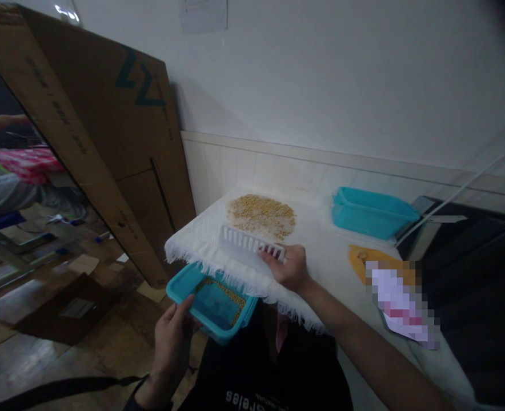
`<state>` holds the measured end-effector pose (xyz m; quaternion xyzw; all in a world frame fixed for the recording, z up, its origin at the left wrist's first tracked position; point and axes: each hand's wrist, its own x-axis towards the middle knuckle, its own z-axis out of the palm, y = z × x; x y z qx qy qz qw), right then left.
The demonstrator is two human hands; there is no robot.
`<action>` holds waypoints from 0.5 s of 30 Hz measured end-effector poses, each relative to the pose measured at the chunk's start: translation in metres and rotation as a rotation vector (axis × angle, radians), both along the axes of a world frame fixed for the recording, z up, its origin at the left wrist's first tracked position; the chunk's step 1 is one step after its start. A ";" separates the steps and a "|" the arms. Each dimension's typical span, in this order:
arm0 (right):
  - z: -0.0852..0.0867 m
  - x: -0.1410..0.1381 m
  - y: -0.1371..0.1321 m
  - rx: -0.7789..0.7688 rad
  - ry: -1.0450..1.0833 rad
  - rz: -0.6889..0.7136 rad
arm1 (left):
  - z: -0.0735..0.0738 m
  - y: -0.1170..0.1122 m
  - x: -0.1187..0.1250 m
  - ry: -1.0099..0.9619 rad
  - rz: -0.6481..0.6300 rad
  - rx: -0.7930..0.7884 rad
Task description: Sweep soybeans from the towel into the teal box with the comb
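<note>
Left hand (173, 331): fingers closed on the rim of a blue rectangular plastic tub (218, 308), near-left of the white-clothed desk (203, 228). Right hand (290, 267): fingers gripping a white slotted plastic tray (241, 246) — near side of small yellow beans (263, 212). Left, a brown cardboard box (93, 108).

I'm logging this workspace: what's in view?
Cloth: 1, white, centre
Nearer bin: 1, turquoise, cloth's near edge
Farther bin: 1, turquoise, right
Beans: many, yellow, on cloth, in nearer bin
Slotted tray: 1, white, over cloth
Flat item: 1, orange, right
Pixelated item: 1, white-and-red, lower right
Large box: 1, brown, left
Cardboard pieces: several, brown, lower left
Wall: 1, white, back
Paper: 1, white, on wall
Cable: 1, white, right
Dark item: 1, black, far right
Co-worker: 1, grey trousers, far left
Clothing: 1, black, bottom
Left hand: 1, bare, holding nearer bin
Right hand: 1, bare, holding slotted tray
</note>
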<state>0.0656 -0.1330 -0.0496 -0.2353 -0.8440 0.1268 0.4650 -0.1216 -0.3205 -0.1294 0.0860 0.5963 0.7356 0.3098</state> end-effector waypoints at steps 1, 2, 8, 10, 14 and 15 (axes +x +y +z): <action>0.001 0.001 0.008 -0.022 0.018 -0.080 | 0.002 0.000 0.001 -0.031 -0.001 0.003; 0.001 0.002 0.015 -0.023 0.035 -0.145 | 0.003 0.000 0.001 -0.074 -0.001 0.008; -0.004 0.007 0.043 0.048 -0.039 -0.297 | 0.005 0.001 0.001 -0.112 0.004 0.024; -0.007 0.007 0.045 0.068 -0.082 -0.310 | 0.004 0.001 0.001 -0.109 0.002 0.027; -0.013 0.006 0.046 0.111 -0.136 -0.320 | 0.004 0.002 0.002 -0.107 0.017 0.008; -0.014 0.005 0.047 0.117 -0.141 -0.319 | 0.004 0.002 0.002 -0.107 0.016 0.006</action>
